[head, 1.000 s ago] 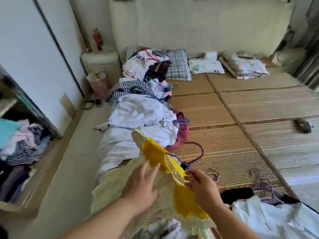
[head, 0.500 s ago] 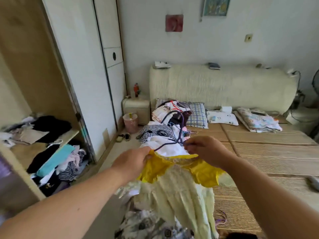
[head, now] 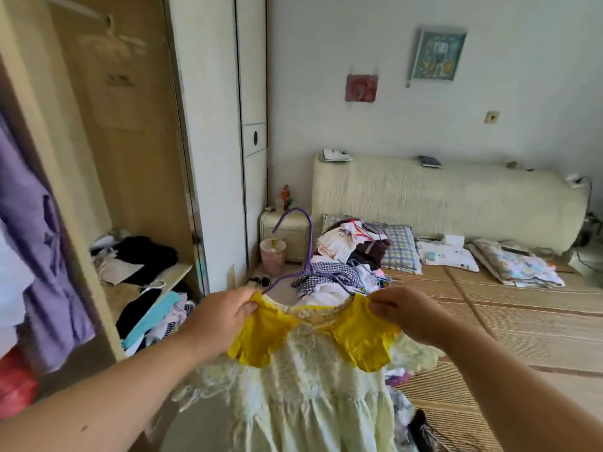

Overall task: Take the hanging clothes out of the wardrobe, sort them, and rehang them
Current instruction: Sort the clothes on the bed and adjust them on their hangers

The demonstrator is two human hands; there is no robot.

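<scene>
Bottom centre of the frame: a pale green dress [head: 310, 393] with yellow sleeves hangs full length from a purple hanger [head: 309, 246], held up between two bare arms. The left hand [head: 222, 313] pinches the dress's left shoulder over the hanger's end. The right hand [head: 408, 313] pinches the other shoulder the same way. The hanger's bar runs left to right between the hands, roughly level. Its hook stands up above the middle and curls over towards the left of the frame.

At the left of the frame is the open wardrobe [head: 130, 158]. A purple garment [head: 36, 256] hangs at its near edge, and loose clothes are heaped on a shelf [head: 177, 272] lower down. A pale bar at the upper left, blurred, is probably the rail. If so, the dress has to travel up and left, and the left hand is the nearer one.

Beyond the hands, mid-frame, a pile of clothes [head: 342, 265] waits on the bed [head: 522, 321]. The padded headboard [head: 440, 197] stands against the far wall.
</scene>
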